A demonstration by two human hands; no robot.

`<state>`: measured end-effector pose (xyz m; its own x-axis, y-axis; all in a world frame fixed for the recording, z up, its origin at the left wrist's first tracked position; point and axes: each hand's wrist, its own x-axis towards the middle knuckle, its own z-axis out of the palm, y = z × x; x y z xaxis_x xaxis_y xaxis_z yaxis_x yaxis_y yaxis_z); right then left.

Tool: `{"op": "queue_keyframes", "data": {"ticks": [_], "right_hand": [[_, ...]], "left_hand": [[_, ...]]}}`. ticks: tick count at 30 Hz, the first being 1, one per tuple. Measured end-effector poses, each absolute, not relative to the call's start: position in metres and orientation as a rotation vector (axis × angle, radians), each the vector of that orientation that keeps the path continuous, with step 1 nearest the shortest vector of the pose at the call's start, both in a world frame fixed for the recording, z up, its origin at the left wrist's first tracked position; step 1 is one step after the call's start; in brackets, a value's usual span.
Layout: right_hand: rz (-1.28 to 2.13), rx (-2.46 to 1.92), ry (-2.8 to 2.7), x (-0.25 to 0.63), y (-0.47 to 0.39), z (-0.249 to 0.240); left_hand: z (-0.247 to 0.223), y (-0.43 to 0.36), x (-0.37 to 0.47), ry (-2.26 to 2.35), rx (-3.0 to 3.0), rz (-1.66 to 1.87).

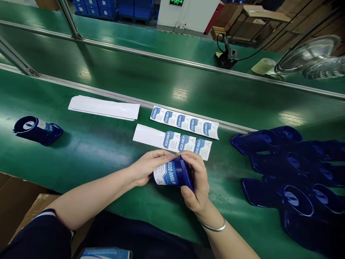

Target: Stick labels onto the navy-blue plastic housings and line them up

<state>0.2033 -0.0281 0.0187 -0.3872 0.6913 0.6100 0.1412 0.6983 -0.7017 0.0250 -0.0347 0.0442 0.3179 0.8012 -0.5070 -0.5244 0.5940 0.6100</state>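
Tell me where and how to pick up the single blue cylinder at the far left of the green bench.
Take the blue cylinder around its round barrel, between the open end and the wider flange, from above. It lies on its side, uncovered from above, and the flange should help prevent slipping.

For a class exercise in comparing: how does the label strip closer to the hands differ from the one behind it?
The nearer strip carries three labels; the farther strip shows five. The nearer strip's left end is bare, whereas the farther strip is covered throughout. Both carry similar blue-and-white labels.
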Motion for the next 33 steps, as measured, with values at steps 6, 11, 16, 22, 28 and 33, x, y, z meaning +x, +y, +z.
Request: {"op": "queue_keyframes", "data": {"ticks": [6,11,16,22,28,33], "right_hand": [[0.687,-0.646,-1.926,0.203,-0.028,0.018],[0.712,-0.658,-1.923,0.203,-0.028,0.018],[0.805,-0.740,-1.854,0.204,-0.031,0.020],[0.898,-0.825,-1.806,0.204,-0.036,0.021],[1.173,-1.048,-1.694,0.205,-0.031,0.021],[1.218,-1.069,-1.602,0.205,-0.025,0.014]], "left_hand": [[0.048,-0.038,0.027,0.878,0.434,0.904],[0.050,-0.041,0.027,0.899,0.684,0.970],[0.051,-0.044,0.025,1.080,1.134,0.935],[0.051,-0.045,0.025,1.289,1.494,0.719],[0.051,-0.040,0.023,1.322,1.540,0.559],[0.041,-0.038,0.022,1.151,1.300,0.857]]}}
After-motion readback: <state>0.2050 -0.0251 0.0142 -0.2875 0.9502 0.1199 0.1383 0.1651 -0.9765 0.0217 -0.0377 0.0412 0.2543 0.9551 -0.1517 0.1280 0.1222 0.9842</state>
